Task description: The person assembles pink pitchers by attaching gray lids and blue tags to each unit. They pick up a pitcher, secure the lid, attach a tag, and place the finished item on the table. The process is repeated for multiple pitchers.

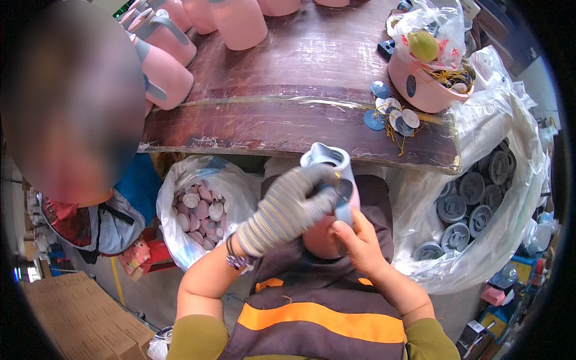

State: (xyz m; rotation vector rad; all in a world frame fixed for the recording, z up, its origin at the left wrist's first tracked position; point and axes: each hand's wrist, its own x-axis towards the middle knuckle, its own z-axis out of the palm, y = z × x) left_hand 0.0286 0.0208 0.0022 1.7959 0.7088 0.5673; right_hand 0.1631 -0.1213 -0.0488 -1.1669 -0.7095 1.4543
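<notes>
A pink jug [324,239] with a grey-blue spout rim and handle stands nearly upright in my lap, just in front of the table edge. My left hand [294,201], in a grey striped knitted glove, reaches across its upper part with the fingers pinched by the handle. A dark round tag [344,188] with a bit of yellow string shows at those fingertips. My bare right hand [362,245] grips the jug's handle [343,213] from the right, thumb against it. The far side of the jug and part of my left fingers are hidden.
Several pink jugs [239,23] stand on the dark table [300,66]. Loose tags [396,116] lie by a pink tub [414,84] at right. Bags of pink lids [201,210] and grey lids [451,208] flank my knees. Cartons [84,318] sit lower left; another person is left.
</notes>
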